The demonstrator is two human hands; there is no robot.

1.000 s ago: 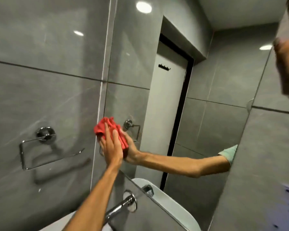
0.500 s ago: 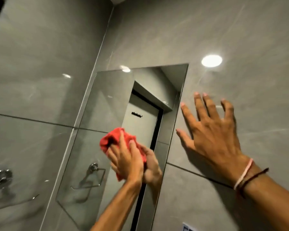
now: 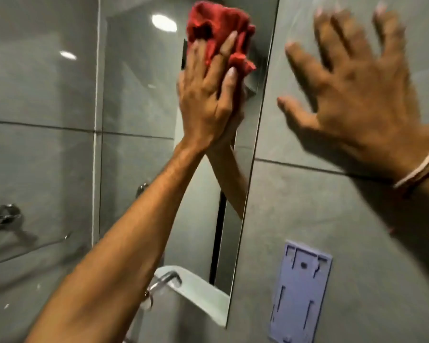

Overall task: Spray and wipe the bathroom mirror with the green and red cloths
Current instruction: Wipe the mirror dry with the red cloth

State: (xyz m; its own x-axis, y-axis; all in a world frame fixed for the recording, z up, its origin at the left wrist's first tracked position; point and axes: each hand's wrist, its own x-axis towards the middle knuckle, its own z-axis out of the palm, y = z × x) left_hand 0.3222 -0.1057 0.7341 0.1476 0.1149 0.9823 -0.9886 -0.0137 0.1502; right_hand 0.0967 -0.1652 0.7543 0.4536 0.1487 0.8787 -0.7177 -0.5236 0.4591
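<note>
My left hand [image 3: 208, 95] presses a crumpled red cloth [image 3: 218, 28] flat against the upper right part of the bathroom mirror [image 3: 139, 100], close to its right edge. The fingers lie spread over the cloth, and the hand's reflection shows just behind it. Spread wide and holding nothing, my right hand [image 3: 357, 95] rests on the grey tiled wall [image 3: 307, 206] to the right of the mirror; it is blurred and wears thin bands at the wrist. No green cloth or spray bottle is in view.
A purple plastic wall bracket [image 3: 300, 293] is fixed to the tile below my right hand. A chrome towel ring [image 3: 3, 216] hangs on the left wall. A chrome tap [image 3: 164, 280] sticks out below the mirror, with a white basin reflected.
My left hand has carried the red cloth up and to the right across the mirror, from its lower left edge. The camera has come closer, and my right hand stays on the wall.
</note>
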